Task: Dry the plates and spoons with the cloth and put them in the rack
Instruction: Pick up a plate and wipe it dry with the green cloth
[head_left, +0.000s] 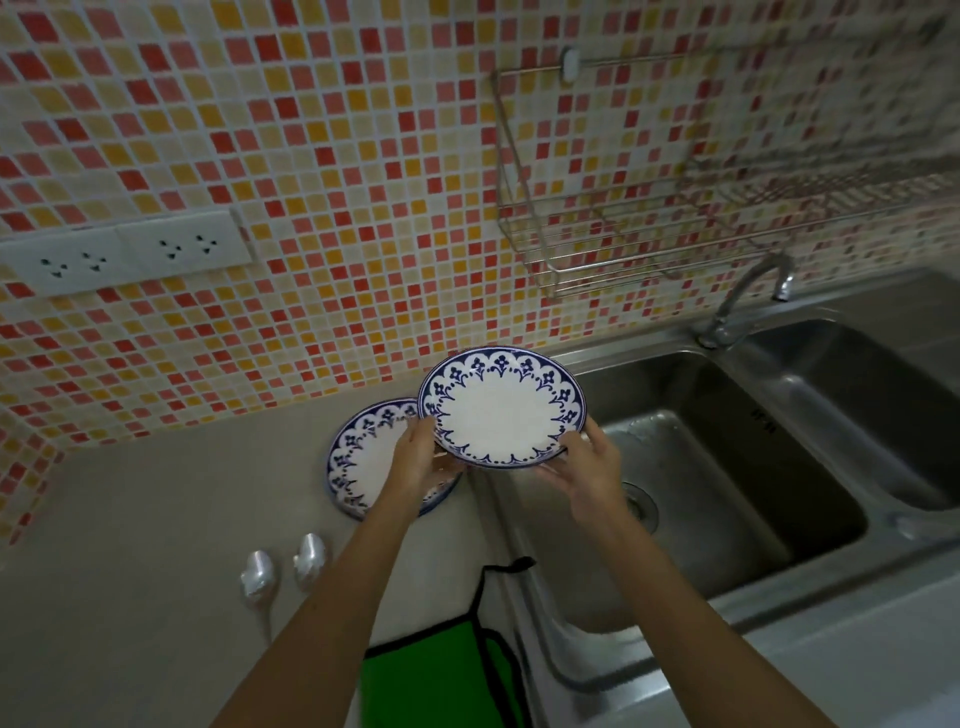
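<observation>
Both hands hold one plate, lifted off the desk (156, 519) and tilted a little towards the camera. The left hand (415, 457) grips the raised plate (501, 408) at its left rim, thumb on the patterned border and fingers curled beneath. The right hand (587, 473) takes the lower right rim the same way, thumb on top and fingers under the edge. The plate is white with a blue floral border and hangs between the two hands, over the edge where the desk meets the sink (727, 467).

Directly under the left hand and wrist lies a second plate (363, 457) of the same pattern, flat on the desk and partly hidden by that hand. Below and to the left of the left hand, beside the forearm, two spoons lie on the desk bowl-up: the left spoon (258, 571) and the right spoon (310, 558), close together but apart. Between the two forearms, well below both hands, the green cloth (436, 675) with a black edge lies at the desk's near edge.

Above and to the right of the right hand, the wire rack (623, 228) hangs on the tiled wall. The tap (753, 296) stands just under it, behind the sink. Far to the left of the left hand, a strip of wall sockets (124, 254) sits on the tiles.
</observation>
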